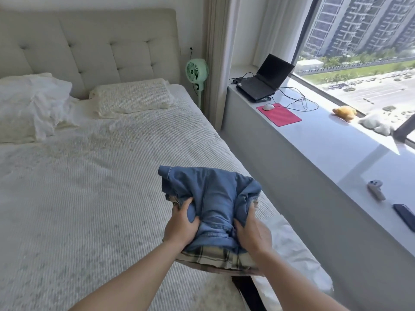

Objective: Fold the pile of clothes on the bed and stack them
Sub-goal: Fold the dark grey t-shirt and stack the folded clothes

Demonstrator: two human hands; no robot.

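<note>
Looking down through the head view, you have the jeans (213, 198) bunched between both hands over the right edge of the bed (89, 187). Your left hand (180, 225) curls its fingers and thumb into the denim on the left side; your right hand (252, 232) pinches a fold of it on the right. The jeans sit on top of a plaid garment (215, 258), which is already folded flat (whether more lies under it, you cannot tell from here). The far part of the denim humps up and flares towards the pillow (132, 97), so the fold looks loose rather than finished.

To do this step well, I would judge that you should not simply let go. Press the bundle down so its near edge lines up with the plaid edge below, then flatten the raised far half with straight palms, smoothing outward from the middle. Tuck the frayed hem under your right fingers (251, 212) inside the fold, or it will spring open. Mind the stack's place: it lies close to the mattress edge, beside the sill (314, 153), and a hard push to the right could tip it off. Keep the pressure straight down.
</note>
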